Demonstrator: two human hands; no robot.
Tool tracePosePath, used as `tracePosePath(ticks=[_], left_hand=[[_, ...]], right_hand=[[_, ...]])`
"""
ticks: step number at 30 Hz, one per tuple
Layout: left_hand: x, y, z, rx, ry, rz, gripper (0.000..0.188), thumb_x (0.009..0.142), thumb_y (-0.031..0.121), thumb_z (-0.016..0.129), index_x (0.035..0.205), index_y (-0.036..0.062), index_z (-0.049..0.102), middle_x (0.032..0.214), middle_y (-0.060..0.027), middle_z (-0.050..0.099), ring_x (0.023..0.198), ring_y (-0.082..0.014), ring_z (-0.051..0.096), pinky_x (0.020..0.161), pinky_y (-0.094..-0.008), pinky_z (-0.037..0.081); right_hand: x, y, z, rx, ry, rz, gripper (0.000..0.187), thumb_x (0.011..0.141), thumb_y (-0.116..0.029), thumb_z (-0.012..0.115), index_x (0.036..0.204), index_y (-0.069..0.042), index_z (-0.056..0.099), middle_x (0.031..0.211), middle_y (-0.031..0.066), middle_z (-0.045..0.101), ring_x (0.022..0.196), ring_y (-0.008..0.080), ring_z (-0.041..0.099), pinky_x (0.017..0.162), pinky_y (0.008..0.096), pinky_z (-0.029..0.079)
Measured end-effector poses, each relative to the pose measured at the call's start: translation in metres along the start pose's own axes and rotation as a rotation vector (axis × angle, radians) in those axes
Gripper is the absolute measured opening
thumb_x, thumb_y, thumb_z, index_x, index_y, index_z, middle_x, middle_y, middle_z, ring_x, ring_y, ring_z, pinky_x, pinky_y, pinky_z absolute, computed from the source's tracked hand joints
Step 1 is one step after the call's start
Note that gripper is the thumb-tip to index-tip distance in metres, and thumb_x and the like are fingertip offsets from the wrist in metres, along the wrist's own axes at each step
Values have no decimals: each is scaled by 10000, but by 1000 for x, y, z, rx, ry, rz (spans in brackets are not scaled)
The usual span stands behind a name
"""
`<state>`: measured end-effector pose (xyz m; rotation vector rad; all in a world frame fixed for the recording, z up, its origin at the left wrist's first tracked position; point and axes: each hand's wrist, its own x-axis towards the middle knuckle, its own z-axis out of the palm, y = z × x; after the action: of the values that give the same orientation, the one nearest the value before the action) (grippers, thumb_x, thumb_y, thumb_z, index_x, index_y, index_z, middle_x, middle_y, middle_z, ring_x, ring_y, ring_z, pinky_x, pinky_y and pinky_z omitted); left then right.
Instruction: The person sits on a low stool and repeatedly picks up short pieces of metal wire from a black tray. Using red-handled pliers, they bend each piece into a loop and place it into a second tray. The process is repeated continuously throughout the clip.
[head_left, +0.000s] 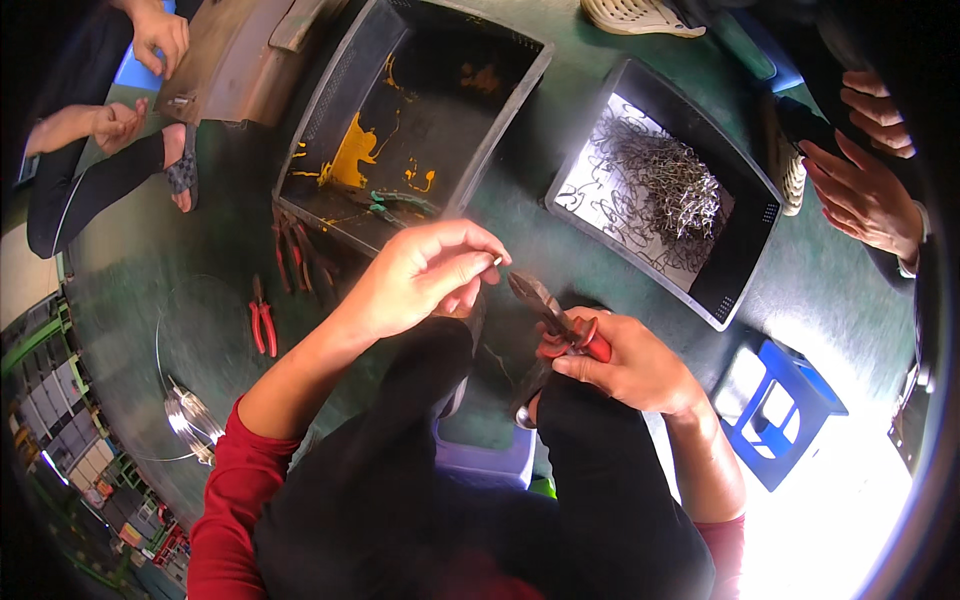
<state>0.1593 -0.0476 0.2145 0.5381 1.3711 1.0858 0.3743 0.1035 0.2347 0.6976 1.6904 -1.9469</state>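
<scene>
My right hand (635, 365) grips a pair of pliers (541, 301) by its red handles. The dark jaws point up and left, toward my other hand. My left hand (415, 275) is closed in a pinch, thumb against forefinger. A tiny pale bit shows at those fingertips, too small to name, and the jaws are a short way apart from it. Beyond my right hand stands a black crate (640, 250) holding a heap of thin bent metal pieces (685, 195) on a white sheet.
A larger black bin (420, 130) with yellow stains stands ahead. Red-handled pliers (263, 322) and a coil of wire (192, 420) lie on the green floor at left. A blue stool (785, 410) stands at right. Other people's hands show at both sides.
</scene>
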Motion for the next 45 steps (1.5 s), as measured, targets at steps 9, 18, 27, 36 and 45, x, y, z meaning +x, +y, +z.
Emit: tracePosePath(ticks=[9, 18, 27, 36, 45], left_hand=[[0, -5, 1, -5, -32, 23, 208, 954, 24, 514, 1100, 22, 663, 823, -40, 627, 620, -55, 525, 552, -203, 439], [0, -8, 2, -18, -63, -15, 210, 956, 26, 506, 1099, 15, 658, 841, -41, 634, 630, -55, 530, 551, -204, 438], [-1, -6, 3, -77, -81, -52, 206, 950, 19, 515, 1101, 4, 653, 825, -79, 656, 608, -73, 545, 530, -214, 452], [-2, 0, 6, 363, -166, 208, 220, 924, -2, 492, 1073, -31, 652, 767, -57, 615, 572, -104, 580, 529, -238, 466], [-5, 2, 16, 523, -147, 380, 232, 863, -58, 488, 1032, -48, 647, 753, -75, 618, 548, -131, 621, 497, -253, 478]], right_hand=[[6, 1, 3, -60, 1, -18, 323, 872, -172, 667, 1142, -14, 586, 1023, 120, 670, 978, 211, 624, 877, 318, 456], [5, 1, 2, -36, -51, -14, 307, 883, -161, 658, 1137, -5, 586, 1055, 106, 675, 1018, 192, 624, 905, 308, 456], [6, 5, 3, 126, -104, 1, 301, 887, -115, 650, 1145, 21, 574, 1064, 107, 672, 1003, 161, 630, 907, 283, 466], [4, 14, 6, 62, -42, 51, 246, 871, -75, 650, 1095, 21, 617, 980, 85, 683, 946, 148, 648, 879, 275, 489], [1, 25, 9, 73, 70, 54, 256, 784, -19, 744, 1022, 24, 659, 889, 29, 631, 807, 81, 580, 756, 234, 472]])
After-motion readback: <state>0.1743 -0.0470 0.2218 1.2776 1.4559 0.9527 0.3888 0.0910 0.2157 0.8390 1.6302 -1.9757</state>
